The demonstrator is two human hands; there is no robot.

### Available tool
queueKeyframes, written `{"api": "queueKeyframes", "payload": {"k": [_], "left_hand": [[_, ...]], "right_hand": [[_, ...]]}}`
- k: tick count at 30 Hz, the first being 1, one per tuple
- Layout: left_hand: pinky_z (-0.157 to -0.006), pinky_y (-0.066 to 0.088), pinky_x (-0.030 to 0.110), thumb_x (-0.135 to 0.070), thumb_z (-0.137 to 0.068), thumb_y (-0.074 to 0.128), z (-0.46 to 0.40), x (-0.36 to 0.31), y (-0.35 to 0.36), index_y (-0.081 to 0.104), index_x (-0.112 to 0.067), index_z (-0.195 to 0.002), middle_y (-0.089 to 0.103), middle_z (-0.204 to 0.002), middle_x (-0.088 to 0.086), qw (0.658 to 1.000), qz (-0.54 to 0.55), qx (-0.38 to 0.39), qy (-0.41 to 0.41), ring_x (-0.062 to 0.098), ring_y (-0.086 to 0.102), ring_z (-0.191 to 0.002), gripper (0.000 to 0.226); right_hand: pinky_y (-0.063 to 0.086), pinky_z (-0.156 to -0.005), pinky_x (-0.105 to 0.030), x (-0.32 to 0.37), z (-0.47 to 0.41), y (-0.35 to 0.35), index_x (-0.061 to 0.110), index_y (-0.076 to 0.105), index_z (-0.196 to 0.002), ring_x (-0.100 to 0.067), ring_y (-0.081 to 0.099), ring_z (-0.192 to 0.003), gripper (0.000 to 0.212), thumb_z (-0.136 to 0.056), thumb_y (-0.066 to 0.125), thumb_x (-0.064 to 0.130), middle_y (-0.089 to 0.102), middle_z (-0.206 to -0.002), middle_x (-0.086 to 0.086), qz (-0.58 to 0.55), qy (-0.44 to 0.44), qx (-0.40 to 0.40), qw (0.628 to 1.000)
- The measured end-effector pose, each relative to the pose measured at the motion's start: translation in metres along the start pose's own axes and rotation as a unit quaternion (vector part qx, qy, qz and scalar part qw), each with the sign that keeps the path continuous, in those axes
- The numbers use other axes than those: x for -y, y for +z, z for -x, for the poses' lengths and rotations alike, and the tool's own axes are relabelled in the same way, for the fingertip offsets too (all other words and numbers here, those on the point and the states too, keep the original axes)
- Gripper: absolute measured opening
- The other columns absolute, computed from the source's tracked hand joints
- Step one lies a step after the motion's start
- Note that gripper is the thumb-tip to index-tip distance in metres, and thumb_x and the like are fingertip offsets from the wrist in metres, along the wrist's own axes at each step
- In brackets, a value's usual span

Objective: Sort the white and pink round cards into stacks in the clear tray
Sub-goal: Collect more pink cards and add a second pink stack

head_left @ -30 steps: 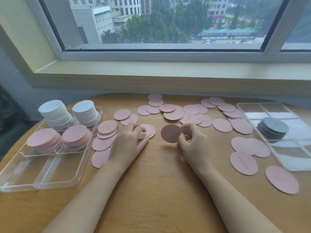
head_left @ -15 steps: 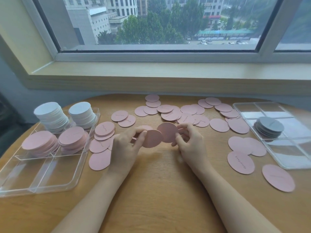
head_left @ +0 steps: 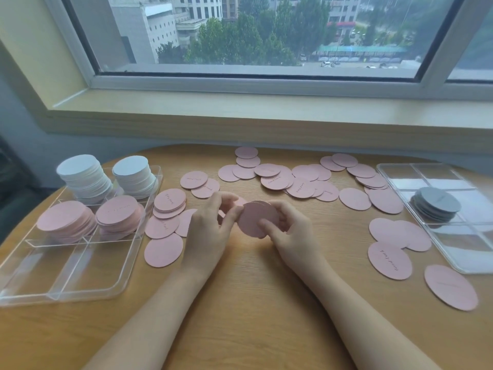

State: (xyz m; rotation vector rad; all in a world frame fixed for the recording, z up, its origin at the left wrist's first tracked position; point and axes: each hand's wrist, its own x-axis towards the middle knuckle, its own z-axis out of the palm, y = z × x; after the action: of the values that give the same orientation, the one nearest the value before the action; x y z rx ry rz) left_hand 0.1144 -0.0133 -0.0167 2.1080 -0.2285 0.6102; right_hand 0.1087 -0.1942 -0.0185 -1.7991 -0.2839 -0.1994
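**Pink cards gathered between both hands at mid-table**

Pink cards (head_left: 257, 218) form a small pile held just above the wooden table (head_left: 240, 303), gripped from both sides. The left hand (head_left: 210, 231) has its fingers and thumb closed on the pile's left edge; the right hand (head_left: 290, 236) has its thumb across the front face and its fingers curled behind, so both hands are clamped on the same pile.

To the left sits the clear tray (head_left: 66, 287). Its two far sections hold tall white stacks (head_left: 85, 178), the two middle sections hold pink stacks (head_left: 66, 222), and the two near sections have nothing in them. Just beside the tray's right wall, several loose cards (head_left: 164, 249) overlap on the table.

More loose pink cards lie scattered across the far part of the table (head_left: 277, 178) and on the right (head_left: 389, 260). At the right edge lies a second clear tray (head_left: 400, 177) with a short grey stack (head_left: 437, 202) in one section.
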Motion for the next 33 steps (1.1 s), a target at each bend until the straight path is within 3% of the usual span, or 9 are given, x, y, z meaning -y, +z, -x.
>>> {"api": "queueKeyframes", "payload": {"k": [4,7,13,16,19,21,25,29,33], "left_hand": [[-0.109,0.035,0.039,-0.04,-0.093,0.069,-0.01,0.021,-0.005,0.056,-0.02,-0.143,0.061,-0.142,-0.003,0.971,-0.231,0.054,0.023,0.02,0.051,-0.134,0.055],[-0.12,0.021,0.038,-0.051,-0.09,0.069,-0.012,0.03,-0.004,0.053,-0.022,-0.147,0.054,-0.151,-0.005,0.952,-0.28,0.125,0.014,0.017,0.042,-0.144,0.066],[-0.105,0.032,0.034,-0.052,-0.087,0.072,-0.014,0.032,-0.002,0.071,-0.027,-0.125,0.071,-0.125,-0.011,0.949,-0.29,0.1,0.067,0.014,0.062,-0.12,0.046],[-0.094,0.038,0.033,-0.056,-0.093,0.053,-0.013,0.03,-0.003,0.076,-0.029,-0.106,0.076,-0.109,-0.013,0.959,-0.264,0.069,0.083,0.014,0.068,-0.103,0.037],[-0.077,0.046,0.034,-0.046,-0.099,0.047,-0.011,0.023,-0.008,0.075,-0.026,-0.097,0.075,-0.086,-0.007,0.97,-0.228,0.012,0.084,0.02,0.066,-0.078,0.035],[-0.064,0.047,0.029,-0.041,-0.101,0.05,-0.007,0.017,-0.01,0.074,-0.02,-0.096,0.071,-0.078,-0.006,0.982,-0.169,-0.031,0.08,0.014,0.059,-0.067,0.032],[-0.064,0.043,0.013,-0.036,-0.099,0.059,0.002,0.005,-0.007,0.076,-0.015,-0.096,0.071,-0.079,-0.012,1.0,0.007,-0.008,0.008,0.007,0.062,-0.073,0.027],[-0.066,0.045,0.014,-0.023,-0.1,0.064,0.005,-0.003,-0.004,0.07,-0.021,-0.09,0.072,-0.083,-0.011,0.999,0.031,-0.006,0.002,0.006,0.065,-0.076,0.012],[-0.06,0.052,0.035,-0.032,-0.098,0.067,0.005,-0.002,0.001,0.057,-0.024,-0.089,0.068,-0.086,-0.006,0.999,0.036,0.001,-0.021,0.016,0.064,-0.067,0.016]], "right_hand": [[0.056,-0.076,-0.048,-0.01,-0.004,-0.005,0.033,0.064,-0.105,-0.019,0.07,-0.079,0.023,-0.088,0.065,0.018,0.072,-0.089,0.013,0.055,0.014,-0.073,0.996],[0.056,-0.077,-0.047,-0.011,-0.005,-0.006,0.028,0.065,-0.106,-0.016,0.069,-0.081,0.021,-0.089,0.066,0.015,0.071,-0.091,0.014,0.073,0.017,-0.082,0.994],[0.056,-0.076,-0.048,-0.012,-0.004,-0.006,0.029,0.064,-0.105,-0.017,0.069,-0.081,0.02,-0.088,0.064,0.018,0.071,-0.09,0.013,0.079,0.02,-0.091,0.993],[0.056,-0.076,-0.047,-0.012,-0.005,-0.007,0.026,0.064,-0.104,-0.016,0.07,-0.077,0.018,-0.09,0.065,0.016,0.071,-0.089,0.012,0.08,0.024,-0.107,0.991],[0.056,-0.074,-0.043,-0.008,-0.004,-0.007,0.023,0.063,-0.103,-0.012,0.07,-0.069,0.017,-0.092,0.064,0.011,0.071,-0.087,0.008,0.073,0.032,-0.115,0.99],[0.056,-0.073,-0.042,-0.008,-0.005,-0.007,0.021,0.063,-0.104,-0.012,0.07,-0.067,0.017,-0.093,0.063,0.009,0.071,-0.087,0.005,0.067,0.033,-0.111,0.991],[0.05,-0.064,-0.03,-0.003,-0.003,-0.008,0.018,0.063,-0.113,-0.018,0.071,-0.071,0.022,-0.096,0.059,0.004,0.074,-0.086,-0.002,0.006,0.022,-0.034,0.999],[0.048,-0.057,-0.031,0.005,0.001,-0.007,0.015,0.063,-0.12,-0.011,0.067,-0.063,0.024,-0.1,0.056,0.004,0.073,-0.077,-0.003,-0.048,0.009,0.055,0.997],[0.051,-0.058,-0.03,0.006,0.003,-0.005,0.023,0.066,-0.119,-0.008,0.066,-0.062,0.022,-0.1,0.06,0.014,0.072,-0.084,0.008,-0.036,-0.005,0.084,0.996]]}}
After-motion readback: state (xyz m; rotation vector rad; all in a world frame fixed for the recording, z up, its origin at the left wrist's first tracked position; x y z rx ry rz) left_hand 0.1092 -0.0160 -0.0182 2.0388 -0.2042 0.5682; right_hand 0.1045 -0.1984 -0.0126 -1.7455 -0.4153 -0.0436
